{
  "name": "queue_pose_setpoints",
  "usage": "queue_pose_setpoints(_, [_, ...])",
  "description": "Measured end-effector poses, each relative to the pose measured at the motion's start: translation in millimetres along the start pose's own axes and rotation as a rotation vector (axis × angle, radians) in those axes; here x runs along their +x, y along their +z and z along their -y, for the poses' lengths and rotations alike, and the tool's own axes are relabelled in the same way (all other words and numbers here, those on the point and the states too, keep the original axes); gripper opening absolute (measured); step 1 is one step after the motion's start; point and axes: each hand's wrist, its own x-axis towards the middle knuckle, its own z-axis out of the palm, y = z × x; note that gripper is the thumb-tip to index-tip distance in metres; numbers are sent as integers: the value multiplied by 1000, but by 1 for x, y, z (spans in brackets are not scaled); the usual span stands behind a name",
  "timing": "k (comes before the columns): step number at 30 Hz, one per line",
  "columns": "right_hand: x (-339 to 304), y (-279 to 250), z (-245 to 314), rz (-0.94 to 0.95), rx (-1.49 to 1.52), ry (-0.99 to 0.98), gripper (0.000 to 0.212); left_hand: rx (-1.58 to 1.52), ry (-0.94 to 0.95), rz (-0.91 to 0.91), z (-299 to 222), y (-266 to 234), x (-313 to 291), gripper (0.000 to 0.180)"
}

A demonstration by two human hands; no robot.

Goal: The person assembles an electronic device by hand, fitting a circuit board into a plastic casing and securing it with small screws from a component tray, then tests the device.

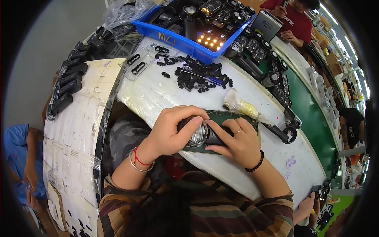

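Right in front of me, a black flashlight (213, 137) with a round clear lens lies over a dark green mat (221, 117). My left hand (169, 130) is wrapped around its lens end, thumb along the lens rim. My right hand (241, 144) grips the body, its index fingertip at the rim close to the left fingers. Beyond the hands is a heap of small black parts (193, 81), with a blue-handled screwdriver (213, 80) lying across it. A yellowish bottle with a white covering (241, 104) lies past my right hand.
A blue bin (185, 48) full of flashlights, some lit, stands at the back. More flashlights line the green conveyor (304, 102) and the cardboard-covered surface (85, 118) at left. Another black flashlight (287, 133) lies to the right. Co-workers are at far right and left.
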Motion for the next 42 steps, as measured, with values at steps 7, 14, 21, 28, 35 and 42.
queue_pose_setpoints(7, [2, 6, -1, 44, 31, 19, 61, -23, -67, 37, 12, -4, -2, 16])
queue_pose_setpoints(14, [4, 3, 6, 240, -63, 11, 69, 71, 84, 23, 12, -6, -8, 21])
queue_pose_setpoints(21, [-5, -18, -33, -76, 245, 348, 41, 129, 19, -5, 11, -5, -9, 23])
queue_pose_setpoints(28, [-61, -32, -58, 202, -292, 502, 31, 148, -12, 10, 0, 2, -9, 25])
queue_pose_setpoints(35, [-78, -87, 28, -195, 564, 874, 30, 191, -42, -22, 5, -6, -17, 23])
queue_pose_setpoints(42, [-129, -72, 79, -83, 736, 1200, 34, 230, 82, -13, 4, -1, -8, 20])
